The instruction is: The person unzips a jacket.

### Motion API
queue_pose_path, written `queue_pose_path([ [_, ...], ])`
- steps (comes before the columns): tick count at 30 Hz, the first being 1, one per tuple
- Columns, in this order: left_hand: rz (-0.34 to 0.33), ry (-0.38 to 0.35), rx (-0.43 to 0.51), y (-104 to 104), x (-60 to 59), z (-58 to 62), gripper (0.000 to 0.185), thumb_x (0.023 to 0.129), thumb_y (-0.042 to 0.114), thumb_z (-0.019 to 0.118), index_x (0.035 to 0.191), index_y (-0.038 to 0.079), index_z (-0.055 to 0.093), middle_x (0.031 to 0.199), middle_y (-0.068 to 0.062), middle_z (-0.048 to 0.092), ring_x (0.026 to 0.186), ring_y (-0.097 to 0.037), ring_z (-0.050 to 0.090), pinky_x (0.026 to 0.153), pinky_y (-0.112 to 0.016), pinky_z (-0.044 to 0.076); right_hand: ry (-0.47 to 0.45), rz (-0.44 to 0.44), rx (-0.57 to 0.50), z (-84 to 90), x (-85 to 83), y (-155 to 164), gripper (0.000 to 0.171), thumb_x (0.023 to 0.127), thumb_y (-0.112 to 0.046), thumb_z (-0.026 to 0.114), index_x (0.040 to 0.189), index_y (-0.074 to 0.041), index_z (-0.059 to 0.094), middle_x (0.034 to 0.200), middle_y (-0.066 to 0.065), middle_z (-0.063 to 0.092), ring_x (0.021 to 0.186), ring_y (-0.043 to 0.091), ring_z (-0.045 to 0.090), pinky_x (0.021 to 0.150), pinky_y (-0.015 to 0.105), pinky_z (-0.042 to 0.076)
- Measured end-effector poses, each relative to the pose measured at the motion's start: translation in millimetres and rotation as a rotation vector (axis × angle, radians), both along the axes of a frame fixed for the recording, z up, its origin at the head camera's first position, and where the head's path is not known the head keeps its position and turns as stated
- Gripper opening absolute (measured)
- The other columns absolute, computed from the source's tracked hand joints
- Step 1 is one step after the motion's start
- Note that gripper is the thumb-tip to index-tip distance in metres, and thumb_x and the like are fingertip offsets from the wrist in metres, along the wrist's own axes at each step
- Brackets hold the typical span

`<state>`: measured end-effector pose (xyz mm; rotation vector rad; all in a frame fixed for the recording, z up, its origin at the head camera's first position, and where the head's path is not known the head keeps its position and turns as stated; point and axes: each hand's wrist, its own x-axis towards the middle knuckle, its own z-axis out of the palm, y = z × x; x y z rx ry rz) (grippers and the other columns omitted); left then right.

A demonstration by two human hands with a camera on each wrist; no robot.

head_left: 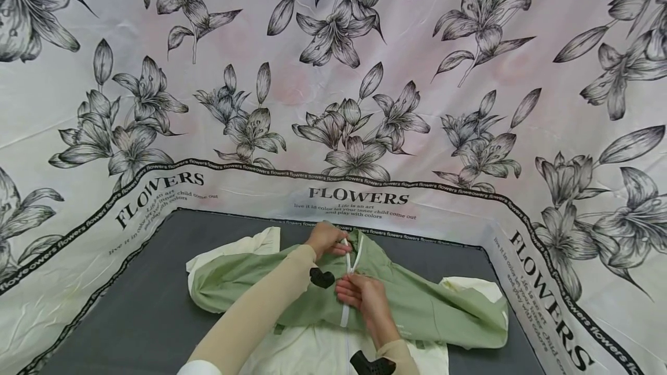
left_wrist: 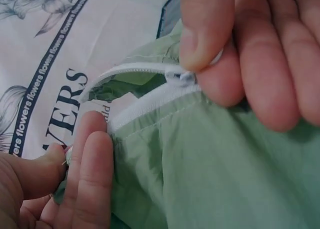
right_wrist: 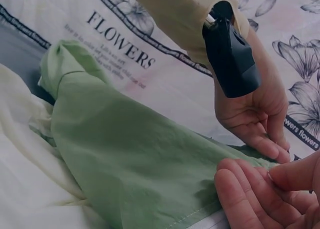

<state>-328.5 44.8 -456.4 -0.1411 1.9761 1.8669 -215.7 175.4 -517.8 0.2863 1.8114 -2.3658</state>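
Note:
A light green jacket (head_left: pixel 417 302) with cream parts lies spread out, a white zipper (head_left: pixel 345 314) running down its middle. At its top edge my left hand (head_left: pixel 328 241) grips the green fabric beside the zipper, thumb against fingers. Lower down, my right hand (head_left: pixel 367 297) pinches the small pull of the zipper slider (left_wrist: pixel 180 78) between thumb and index finger. Above the slider, the two white zipper tapes (left_wrist: pixel 145 106) stand apart; below it, the right fingers hide part of the zipper. In the right wrist view, the right hand (right_wrist: pixel 260 194) covers the slider.
The jacket lies on a dark grey table surface (head_left: pixel 130 300). Behind and around it hangs a white floral sheet (head_left: pixel 359 195) with black lettering. Cream fabric (head_left: pixel 307 352) spreads toward the front edge. Black wrist cameras (head_left: pixel 322 278) sit on both wrists.

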Motion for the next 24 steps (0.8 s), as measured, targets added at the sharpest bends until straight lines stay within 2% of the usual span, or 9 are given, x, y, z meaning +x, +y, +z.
queue_pose_path([
  [9, -0.019, 0.160, -0.111, 4.6, 1.3, -5.2, 0.026, 0.101, 0.008, 0.059, 0.119, -0.006, 0.069, 0.098, -0.017, 0.076, 0.057, -0.006, 0.069, 0.058, -0.024, 0.059, 0.021, 0.006, 0.029, 0.7, 4.8, -1.0, 0.037, 0.102, -0.015, 0.054, 0.120, 0.017, 0.060, 0.086, 0.004, 0.077, 0.079, 0.012, 0.076, 0.074, 0.027, 0.062],
  [15, 0.010, 0.187, -0.100, 5.3, 3.9, -4.0, 0.021, 0.100, 0.008, 0.060, 0.111, -0.003, 0.073, 0.092, -0.017, 0.076, 0.057, -0.007, 0.068, 0.057, -0.025, 0.059, 0.009, 0.002, 0.024, 1.8, 8.6, -0.1, 0.037, 0.101, -0.016, 0.056, 0.121, 0.016, 0.060, 0.086, 0.004, 0.077, 0.079, 0.012, 0.076, 0.074, 0.027, 0.062],
  [19, 0.013, 0.202, -0.134, 6.4, 1.9, -6.1, 0.019, 0.099, 0.007, 0.060, 0.107, -0.003, 0.074, 0.088, -0.017, 0.076, 0.055, -0.008, 0.067, 0.055, -0.025, 0.059, 0.004, -0.002, 0.017, 1.0, 11.3, -0.1, 0.036, 0.101, -0.016, 0.057, 0.119, 0.015, 0.061, 0.086, 0.004, 0.077, 0.079, 0.012, 0.076, 0.075, 0.028, 0.062],
  [24, 0.034, 0.204, -0.152, 6.5, -3.0, -5.7, 0.021, 0.099, 0.005, 0.060, 0.112, -0.006, 0.073, 0.088, -0.018, 0.076, 0.052, -0.008, 0.065, 0.051, -0.024, 0.057, -0.008, 0.000, 0.000, 1.3, 15.1, -1.5, 0.035, 0.101, -0.015, 0.057, 0.117, 0.016, 0.062, 0.083, 0.003, 0.077, 0.076, 0.011, 0.076, 0.073, 0.027, 0.062],
])
